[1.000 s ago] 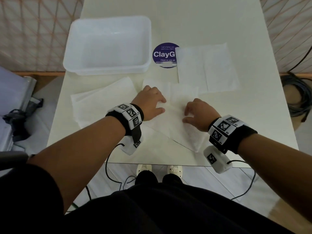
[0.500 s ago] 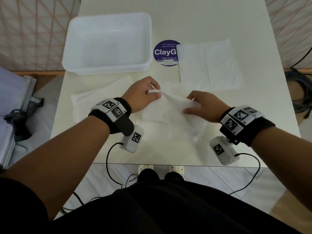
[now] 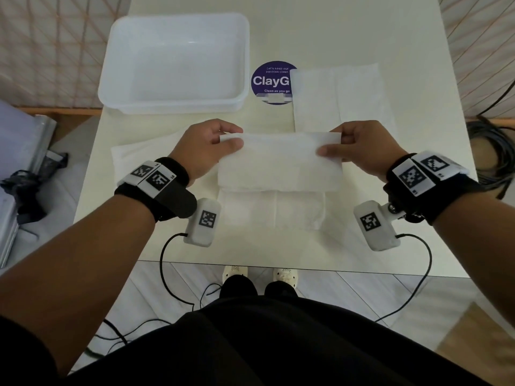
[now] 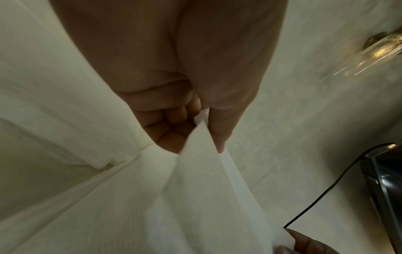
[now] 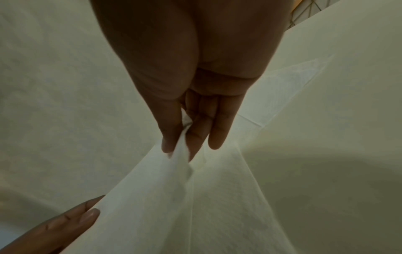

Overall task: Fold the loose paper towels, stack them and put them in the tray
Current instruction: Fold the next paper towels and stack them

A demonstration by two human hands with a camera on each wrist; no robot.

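Note:
A white paper towel (image 3: 278, 165) is stretched between both hands above the near middle of the table, its far edge lifted and doubled toward me over its lower part (image 3: 273, 210). My left hand (image 3: 220, 140) pinches the towel's left corner (image 4: 202, 137) between thumb and fingers. At the right corner (image 5: 176, 154), my right hand (image 3: 337, 143) has the same pinch. Another towel (image 3: 340, 98) lies flat at the far right. A third towel (image 3: 145, 154) lies at the left, partly under my left hand. The white tray (image 3: 242, 65) stands empty at the far left.
A round purple sticker (image 3: 270, 82) lies between the tray and the far towel, partly covered by it. The table's near edge (image 3: 278, 263) runs just past my wrists. Black cables (image 3: 496, 151) lie on the floor at the right, grey equipment (image 3: 16, 168) at the left.
Both hands went from pressing on the middle towel to pinching its far corners. They lifted that edge, pulled it taut between them and squared the towel to the table.

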